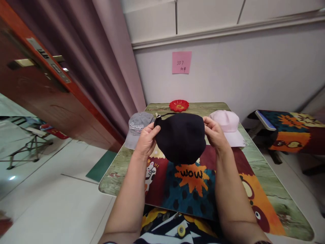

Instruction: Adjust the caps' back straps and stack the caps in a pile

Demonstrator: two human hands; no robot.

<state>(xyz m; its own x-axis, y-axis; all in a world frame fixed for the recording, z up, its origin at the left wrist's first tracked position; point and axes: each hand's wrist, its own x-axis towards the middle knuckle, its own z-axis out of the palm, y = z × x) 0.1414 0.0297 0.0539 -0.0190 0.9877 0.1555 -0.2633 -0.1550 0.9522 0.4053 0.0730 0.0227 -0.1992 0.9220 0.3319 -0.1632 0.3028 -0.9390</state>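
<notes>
Between my two hands a black cap (180,137) is held up above the table, its strap and small metal buckle at the upper left. My left hand (148,137) pinches the cap's left edge, thumb on the near side. On the opposite edge, my right hand (214,132) grips the cap with thumb and fingers. A grey cap (138,127) with white lettering sits on the table beyond my left hand. Just past my right hand rests a pale pink cap (227,127), its brim toward the right front.
A colourful mat (190,200) with "WOW" printed on it covers part of the wood-patterned table (115,176). At the table's back stands a red scalloped dish (179,105). A pink note (181,62) is on the wall. Left are a curtain and a door (76,112); right, another low table (291,128).
</notes>
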